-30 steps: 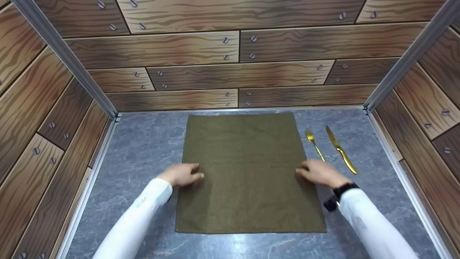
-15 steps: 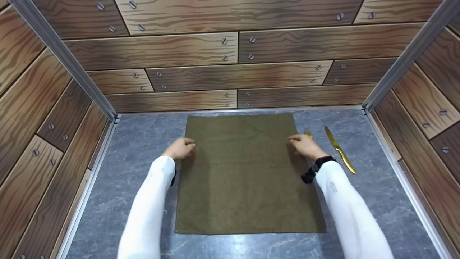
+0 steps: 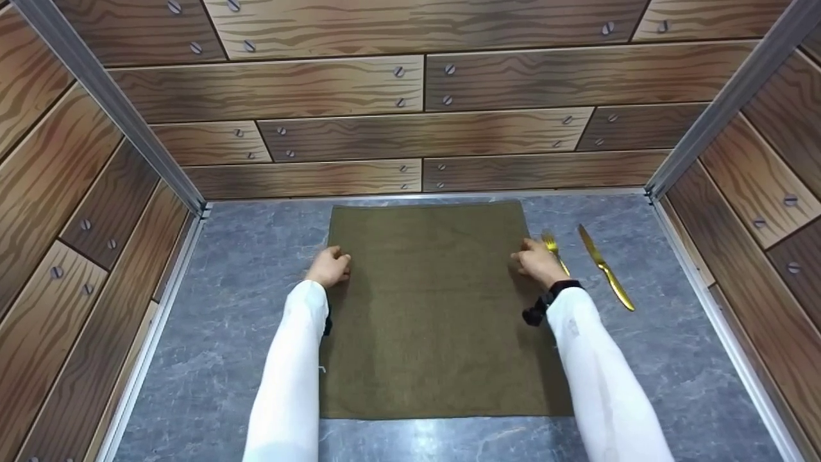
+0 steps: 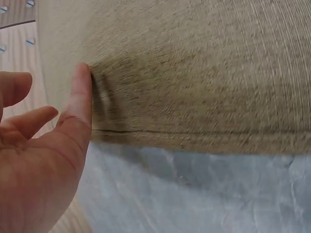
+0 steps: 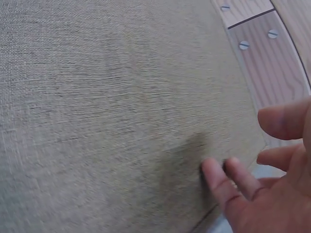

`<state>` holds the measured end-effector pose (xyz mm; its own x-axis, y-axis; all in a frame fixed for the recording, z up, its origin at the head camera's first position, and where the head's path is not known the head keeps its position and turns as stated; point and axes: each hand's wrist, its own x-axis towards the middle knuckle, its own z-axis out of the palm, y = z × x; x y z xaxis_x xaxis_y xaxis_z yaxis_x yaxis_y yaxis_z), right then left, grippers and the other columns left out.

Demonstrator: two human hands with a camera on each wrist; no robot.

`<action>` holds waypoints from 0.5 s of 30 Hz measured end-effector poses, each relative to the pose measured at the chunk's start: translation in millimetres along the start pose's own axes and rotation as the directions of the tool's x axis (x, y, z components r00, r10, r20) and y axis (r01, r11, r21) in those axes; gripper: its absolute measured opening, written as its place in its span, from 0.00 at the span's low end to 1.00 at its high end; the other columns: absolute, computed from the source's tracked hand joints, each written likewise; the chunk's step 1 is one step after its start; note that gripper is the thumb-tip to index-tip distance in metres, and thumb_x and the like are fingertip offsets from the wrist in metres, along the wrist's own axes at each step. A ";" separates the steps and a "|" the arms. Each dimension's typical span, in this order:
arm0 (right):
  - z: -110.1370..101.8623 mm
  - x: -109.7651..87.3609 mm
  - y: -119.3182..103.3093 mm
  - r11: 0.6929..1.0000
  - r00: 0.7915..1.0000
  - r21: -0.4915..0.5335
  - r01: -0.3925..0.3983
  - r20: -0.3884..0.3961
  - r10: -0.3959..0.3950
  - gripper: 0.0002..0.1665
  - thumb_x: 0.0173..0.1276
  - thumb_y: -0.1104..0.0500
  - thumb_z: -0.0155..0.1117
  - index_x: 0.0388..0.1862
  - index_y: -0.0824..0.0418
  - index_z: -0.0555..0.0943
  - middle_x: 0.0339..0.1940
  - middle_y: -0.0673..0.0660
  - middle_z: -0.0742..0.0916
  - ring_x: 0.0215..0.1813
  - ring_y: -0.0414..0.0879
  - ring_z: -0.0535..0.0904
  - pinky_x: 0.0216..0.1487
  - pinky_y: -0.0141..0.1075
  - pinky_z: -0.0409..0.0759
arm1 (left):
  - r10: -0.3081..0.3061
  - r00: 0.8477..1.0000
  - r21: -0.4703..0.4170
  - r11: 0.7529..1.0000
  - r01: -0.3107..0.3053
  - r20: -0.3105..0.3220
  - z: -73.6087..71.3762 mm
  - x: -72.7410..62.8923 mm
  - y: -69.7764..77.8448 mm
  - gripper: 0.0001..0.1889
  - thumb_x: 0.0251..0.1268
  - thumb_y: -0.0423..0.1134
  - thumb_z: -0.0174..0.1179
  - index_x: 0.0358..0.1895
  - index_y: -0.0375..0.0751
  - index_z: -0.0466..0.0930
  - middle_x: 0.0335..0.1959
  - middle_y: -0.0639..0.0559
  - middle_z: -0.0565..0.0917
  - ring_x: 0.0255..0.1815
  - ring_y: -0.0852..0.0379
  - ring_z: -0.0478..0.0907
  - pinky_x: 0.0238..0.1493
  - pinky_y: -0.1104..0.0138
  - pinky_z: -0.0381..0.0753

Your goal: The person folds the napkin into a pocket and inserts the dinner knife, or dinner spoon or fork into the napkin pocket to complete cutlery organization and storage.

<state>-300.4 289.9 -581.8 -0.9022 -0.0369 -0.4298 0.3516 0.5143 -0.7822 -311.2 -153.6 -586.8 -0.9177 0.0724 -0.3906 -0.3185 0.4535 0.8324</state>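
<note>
An olive-green cloth (image 3: 436,308) lies spread flat on the grey surface. My left hand (image 3: 329,266) is over its left edge, toward the far end. In the left wrist view, one fingertip (image 4: 82,80) meets the cloth just inside the hem, while the other fingers stay apart. At the opposite edge is my right hand (image 3: 537,262), two fingertips (image 5: 214,174) at the fabric and the rest loosely spread. Close beside that hand lies a gold fork (image 3: 550,242), its handle partly hidden. A gold knife (image 3: 606,266) rests farther right.
Wood-patterned panels enclose the back (image 3: 359,138) and both sides. Metal rails run along the surface's left edge (image 3: 157,333) and right edge (image 3: 725,321). The wrists carry dark bands (image 3: 564,287) below white sleeves.
Both hands have moved away from the body along the cloth's sides, mostly in the first half second. Since then, both forearms have shifted slightly inward. The cloth, fork and knife keep their places.
</note>
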 end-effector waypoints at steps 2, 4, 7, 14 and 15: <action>2.3 0.5 2.2 0.999 1.000 -0.038 -0.003 -0.021 0.002 0.43 0.78 0.57 0.46 0.81 0.70 0.39 0.81 0.71 0.39 0.81 0.65 0.49 0.77 0.52 0.62 | -0.006 1.000 0.063 0.998 0.006 -0.004 0.5 1.6 -1.9 0.32 0.79 0.37 0.44 0.77 0.23 0.46 0.73 0.26 0.62 0.65 0.37 0.76 0.65 0.53 0.77; 4.5 1.5 4.4 0.998 1.000 -0.067 -0.006 -0.027 0.004 0.44 0.78 0.54 0.47 0.80 0.71 0.40 0.80 0.71 0.34 0.82 0.65 0.39 0.80 0.54 0.54 | -0.003 1.000 0.144 0.990 0.004 -0.007 0.3 1.9 -3.8 0.33 0.79 0.40 0.44 0.76 0.23 0.48 0.74 0.26 0.59 0.70 0.37 0.69 0.72 0.51 0.70; 6.5 2.7 7.5 0.996 1.000 -0.089 -0.018 -0.026 0.016 0.44 0.79 0.51 0.46 0.80 0.71 0.41 0.80 0.71 0.33 0.81 0.65 0.29 0.81 0.56 0.43 | 0.009 1.000 0.247 0.969 -0.004 -0.018 0.6 2.8 -7.6 0.33 0.78 0.43 0.45 0.75 0.22 0.51 0.77 0.25 0.52 0.78 0.35 0.54 0.79 0.50 0.55; 7.1 8.1 7.9 0.992 0.999 -0.125 -0.027 -0.033 0.023 0.43 0.80 0.50 0.44 0.80 0.72 0.42 0.80 0.72 0.36 0.82 0.66 0.31 0.81 0.57 0.41 | -0.014 1.000 0.252 0.968 0.013 0.002 1.3 5.5 -9.6 0.37 0.79 0.48 0.44 0.76 0.22 0.46 0.80 0.29 0.38 0.82 0.36 0.40 0.81 0.49 0.47; 6.9 8.5 7.2 0.991 0.999 -0.132 -0.023 -0.034 0.018 0.42 0.80 0.50 0.43 0.80 0.73 0.43 0.81 0.72 0.37 0.82 0.66 0.32 0.81 0.57 0.42 | -0.012 1.000 0.246 0.969 0.011 0.002 1.4 6.0 -9.8 0.38 0.79 0.49 0.44 0.76 0.21 0.45 0.80 0.29 0.37 0.82 0.36 0.40 0.81 0.50 0.47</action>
<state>-303.8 287.3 -594.2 -0.9035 0.0013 -0.4286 0.3358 0.6235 -0.7060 -313.2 -156.4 -597.8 -0.9135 0.0685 -0.4011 -0.2606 0.6587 0.7058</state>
